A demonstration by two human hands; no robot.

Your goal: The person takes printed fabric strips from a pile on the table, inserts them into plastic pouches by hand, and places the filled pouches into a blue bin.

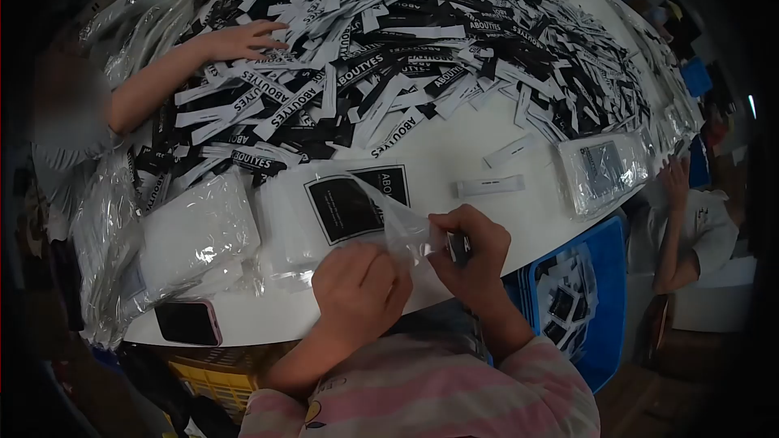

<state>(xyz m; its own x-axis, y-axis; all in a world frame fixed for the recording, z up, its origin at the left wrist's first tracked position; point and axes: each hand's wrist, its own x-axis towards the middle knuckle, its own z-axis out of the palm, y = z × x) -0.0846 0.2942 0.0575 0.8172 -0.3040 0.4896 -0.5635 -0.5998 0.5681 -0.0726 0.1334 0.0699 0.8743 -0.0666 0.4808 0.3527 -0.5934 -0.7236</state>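
Sachets [381, 28] heap across our bench [454, 142], under another person's hand [235, 42]; a phone [188, 323] lies on it, a bin [610, 300] beside it. At the near edge, our right hand [475, 251] pinches a bag [399, 231], clear with a black panel [345, 207]; our left hand [361, 288] curls against it, grip hidden.

We count two hands [361, 288] [479, 247] of our own, one clear bag [403, 231] between them, and two co-workers' hands [243, 40] [673, 184]. One bench [454, 146], one phone [188, 322], one yellow crate [215, 381] and one large blue bin [610, 288] show. Two loose packets [491, 186] lie near a heap [406, 24] too numerous to count.
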